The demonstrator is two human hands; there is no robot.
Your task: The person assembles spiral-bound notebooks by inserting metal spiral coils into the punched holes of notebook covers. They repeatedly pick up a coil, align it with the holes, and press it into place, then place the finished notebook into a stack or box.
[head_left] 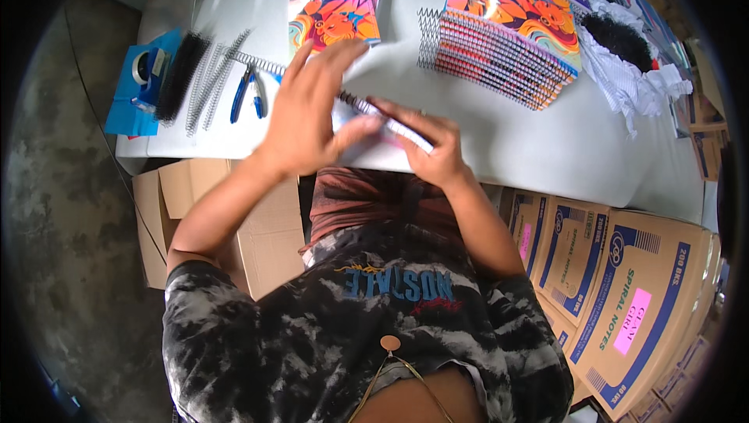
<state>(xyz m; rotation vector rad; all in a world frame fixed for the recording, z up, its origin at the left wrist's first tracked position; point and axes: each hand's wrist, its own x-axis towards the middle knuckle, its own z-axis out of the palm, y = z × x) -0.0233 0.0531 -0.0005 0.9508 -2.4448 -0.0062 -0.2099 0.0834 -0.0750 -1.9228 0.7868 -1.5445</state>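
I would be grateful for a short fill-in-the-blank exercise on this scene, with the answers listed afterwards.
1. The right hand grips the spiral-bound notebook, while the open-fingered hand is the person's ____ one.
2. The handles of the pliers on the table are coloured ____.
3. In the picture, the large notebook stack stands to the ____ of the smaller colourful pile.
4. The large cardboard box at lower right bears a rectangular label coloured ____.

Missing words: left; blue; right; pink.

A mottled grey floor (dull and patchy, like bare concrete) spreads left of the white worktop, whose surface catches bright glare toward its far left; brown cartons stand at the right
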